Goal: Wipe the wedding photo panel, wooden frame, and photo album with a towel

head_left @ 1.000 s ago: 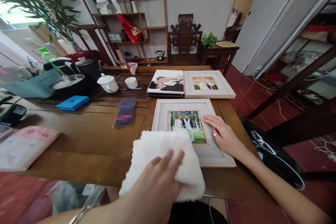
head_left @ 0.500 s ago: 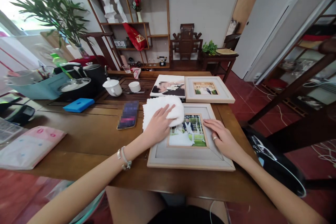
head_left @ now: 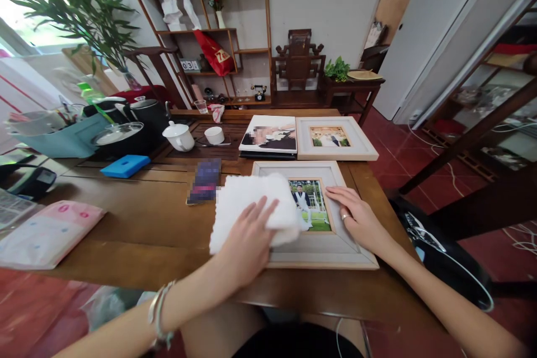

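Note:
A light grey picture frame (head_left: 331, 256) with a pale wood edge lies flat on the brown table, near its front edge. Inside it is a photo (head_left: 318, 211) of a person in a dark jacket on grass. My left hand (head_left: 251, 240) holds a fluffy white cloth (head_left: 235, 201) against the frame, fingers extended over it. The cloth hides the frame's left side and part of the photo, and hangs past the left edge. On the frame's right border lies my right hand (head_left: 356, 215), its fingers stretched out flat and pointing toward the photo.
Behind the frame lie a second framed photo (head_left: 361, 142) and a stack topped by a photo panel (head_left: 268, 131). To the left are a phone (head_left: 205, 182), a white lidded cup (head_left: 179, 137), a small white bowl (head_left: 215, 135), a blue box (head_left: 126, 165) and a tissue pack (head_left: 52, 232).
My left hand has slid the white cloth toward me and slightly left, down the frame's left side. The upper left of the frame now shows. My right hand stays on the right border.

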Available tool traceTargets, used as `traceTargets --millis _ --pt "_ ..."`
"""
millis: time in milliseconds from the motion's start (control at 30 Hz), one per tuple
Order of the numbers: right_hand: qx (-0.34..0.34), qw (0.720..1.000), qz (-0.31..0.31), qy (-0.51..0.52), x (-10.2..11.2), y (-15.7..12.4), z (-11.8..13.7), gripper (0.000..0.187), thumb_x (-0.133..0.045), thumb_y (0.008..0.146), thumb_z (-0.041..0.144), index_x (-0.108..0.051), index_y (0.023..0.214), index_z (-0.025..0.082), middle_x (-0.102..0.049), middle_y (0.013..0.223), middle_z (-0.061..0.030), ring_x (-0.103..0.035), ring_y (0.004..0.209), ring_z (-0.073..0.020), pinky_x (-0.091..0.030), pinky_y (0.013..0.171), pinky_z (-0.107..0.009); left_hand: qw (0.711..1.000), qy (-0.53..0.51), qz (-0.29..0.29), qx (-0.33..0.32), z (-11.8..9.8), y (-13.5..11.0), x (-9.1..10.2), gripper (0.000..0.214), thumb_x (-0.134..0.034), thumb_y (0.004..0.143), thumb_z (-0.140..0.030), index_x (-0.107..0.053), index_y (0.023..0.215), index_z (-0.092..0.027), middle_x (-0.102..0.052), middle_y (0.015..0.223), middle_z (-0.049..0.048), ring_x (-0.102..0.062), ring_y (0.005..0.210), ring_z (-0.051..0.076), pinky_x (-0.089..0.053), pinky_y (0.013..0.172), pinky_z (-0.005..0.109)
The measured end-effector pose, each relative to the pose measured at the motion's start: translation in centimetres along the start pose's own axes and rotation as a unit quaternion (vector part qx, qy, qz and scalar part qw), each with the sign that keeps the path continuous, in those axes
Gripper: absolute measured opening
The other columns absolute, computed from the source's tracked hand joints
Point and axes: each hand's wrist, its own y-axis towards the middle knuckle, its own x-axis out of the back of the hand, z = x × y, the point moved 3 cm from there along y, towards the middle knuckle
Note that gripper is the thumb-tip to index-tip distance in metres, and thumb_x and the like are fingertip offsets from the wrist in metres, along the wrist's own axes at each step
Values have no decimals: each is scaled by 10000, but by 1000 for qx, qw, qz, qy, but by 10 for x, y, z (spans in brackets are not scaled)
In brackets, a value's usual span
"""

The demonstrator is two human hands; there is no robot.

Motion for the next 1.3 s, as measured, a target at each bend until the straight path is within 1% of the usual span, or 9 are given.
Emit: traceTargets --millis 67,167,400,667,800,900,1033,1167,1300 --pt "-2 1000 -4 3 0 1 0 554 -428 769 24 -670 1211 255 -645 1299 -64 -535 1271 -255 -382 1120 -580 999 -24 -25 -35 -19 -18 -3 285 -585 699 -96 -763 917 -145 -338 1553 157 -303 1419 407 -343 1123 551" --pt "-7 1000 -9 4 1 2 -1 545 -434 768 30 -683 1192 264 -650 1293 -57 -543 1261 -257 -378 1119 -587 995 -63 -63 -48 -26 -27 -7 368 -562 684 -75 -758 975 -187 -324 1567 114 -279 1439 372 -320 1140 543" --pt "-10 1000 10 14 5 5 -4 506 -473 769 50 -703 1162 271 -647 1306 -51 -525 1287 -255 -377 1125 -570 994 -46 -99 -18 -2 0 -13 589 -521 687 -57 -626 1261 -133 -381 1537 126 -307 1431 355 -329 1133 552" --pt "-19 997 -10 74 6 9 -10 521 -487 728 28 -731 1098 301 -675 1270 -24 -526 1295 -244 -355 1140 -567 995 -57 -79 0 10 14 -10 516 -536 685 -52 -688 1162 -176 -395 1530 119 -335 1423 329 -329 1134 525" --pt "-12 997 -5 81 6 9 -9 530 -467 710 21 -740 1072 295 -695 1237 -23 -529 1290 -250 -356 1132 -579 997 -27 -65 35 34 45 -6 527 -511 754 -59 -640 1253 -168 -381 1537 128 -329 1428 313 -323 1138 496" --pt "-17 997 -2 79 6 9 -9 524 -459 712 17 -739 1066 283 -694 1236 -27 -522 1295 -249 -361 1129 -575 995 0 -92 49 55 69 -8 533 -497 781 -63 -610 1292 -162 -392 1531 127 -328 1429 302 -315 1141 477" --pt "-12 997 5 70 5 8 -8 523 -453 718 10 -737 1059 286 -697 1231 -20 -507 1302 -252 -359 1126 -585 993 7 -107 54 68 79 -13 525 -501 773 -56 -624 1274 -156 -371 1543 128 -315 1432 323 -315 1133 490" --pt "-7 998 11 56 4 7 -7 545 -437 721 4 -729 1078 294 -694 1235 -9 -491 1307 -244 -366 1121 -581 997 -2 -74 19 54 59 -9 533 -500 746 -38 -656 1233 -188 -397 1532 101 -321 1431 313 -330 1122 499" --pt "-11 999 20 45 3 7 -6 554 -423 726 2 -728 1085 294 -687 1244 -9 -480 1310 -244 -372 1115 -582 1000 -8 -14 -5 16 22 5 428 -554 738 -91 -719 1120 -192 -450 1494 119 -404 1379 346 -383 1079 520"
